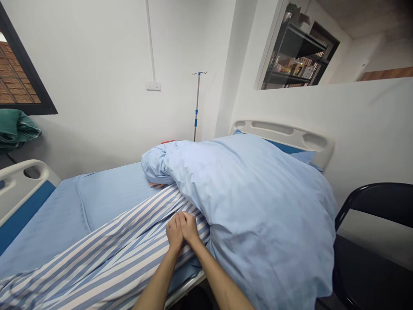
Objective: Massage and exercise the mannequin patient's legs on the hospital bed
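My left hand (174, 234) and my right hand (189, 227) lie side by side, touching each other, palms down on blue-and-white striped cloth (129, 245) that covers a long form lying on the bed. Their fingers are stretched out flat and hold nothing. Just right of my hands a bulky light-blue duvet (258, 206) is heaped over the bed's right half. Fingers of another person (157, 185) peep out from under the duvet's left edge. A light-blue sheet (97, 193) covers the mattress beyond.
White bed end boards stand at the far right (284, 131) and the near left (19, 176). A black chair (371, 241) stands close on the right. An IV pole (196, 107) rises by the wall, with a wall socket (152, 85) and green cloth (16, 127) further left.
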Motion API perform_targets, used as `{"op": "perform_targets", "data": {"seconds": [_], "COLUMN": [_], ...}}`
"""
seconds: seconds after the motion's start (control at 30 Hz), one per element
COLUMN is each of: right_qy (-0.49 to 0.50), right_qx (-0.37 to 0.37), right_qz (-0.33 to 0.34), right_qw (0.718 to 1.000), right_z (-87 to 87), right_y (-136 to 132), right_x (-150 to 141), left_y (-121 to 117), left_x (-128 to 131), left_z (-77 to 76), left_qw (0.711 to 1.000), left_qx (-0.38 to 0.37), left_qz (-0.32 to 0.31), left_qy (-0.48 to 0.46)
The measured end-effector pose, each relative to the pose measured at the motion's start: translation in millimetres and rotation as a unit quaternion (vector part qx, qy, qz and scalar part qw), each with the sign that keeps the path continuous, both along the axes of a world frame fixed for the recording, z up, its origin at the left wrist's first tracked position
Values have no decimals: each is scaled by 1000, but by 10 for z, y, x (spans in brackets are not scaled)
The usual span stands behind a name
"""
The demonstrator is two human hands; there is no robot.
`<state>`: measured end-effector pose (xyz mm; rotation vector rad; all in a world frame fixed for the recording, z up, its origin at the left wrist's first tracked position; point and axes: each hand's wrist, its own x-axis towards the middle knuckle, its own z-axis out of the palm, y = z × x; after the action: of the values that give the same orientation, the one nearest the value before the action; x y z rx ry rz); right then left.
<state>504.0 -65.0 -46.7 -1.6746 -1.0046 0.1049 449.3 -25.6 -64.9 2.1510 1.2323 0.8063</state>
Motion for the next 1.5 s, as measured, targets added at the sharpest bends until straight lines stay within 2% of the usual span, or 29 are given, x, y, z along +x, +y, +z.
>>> {"op": "perform_targets", "data": {"seconds": [0.13,0.3,0.43,0.67,0.73,0.9,1.07,1.23,1.37,1.5], "right_qy": [-94,-85,-61,30,50,51,-5,-100,-59,-49], "right_qx": [-47,-50,-36,27,37,40,-12,-50,-73,-126], "right_qz": [-12,-60,-61,-34,-32,-30,-35,-45,-89,-97], "right_qw": [994,993,996,999,998,997,999,993,992,986], "right_z": [37,-91,-138,-121,-130,-134,-28,72,-30,-146], "right_y": [-27,-20,-28,-38,-37,-49,-89,-116,-99,-92], "right_x": [138,183,169,227,240,229,201,270,365,416], "left_y": [-53,-88,-69,-60,-91,-146,-142,-148,-151,-139], "left_x": [13,14,42,225,235,194,176,160,143,89], "left_z": [62,89,98,230,205,60,31,59,94,133], "left_qw": [999,999,999,982,980,992,996,994,991,981], "left_qx": [-27,-31,-38,-88,-99,-71,-52,-92,-110,-147], "left_qz": [-11,-5,-8,-33,-32,-10,-11,-10,-11,-55], "left_qy": [24,30,17,-164,-171,-100,-77,-54,-73,-112]}}
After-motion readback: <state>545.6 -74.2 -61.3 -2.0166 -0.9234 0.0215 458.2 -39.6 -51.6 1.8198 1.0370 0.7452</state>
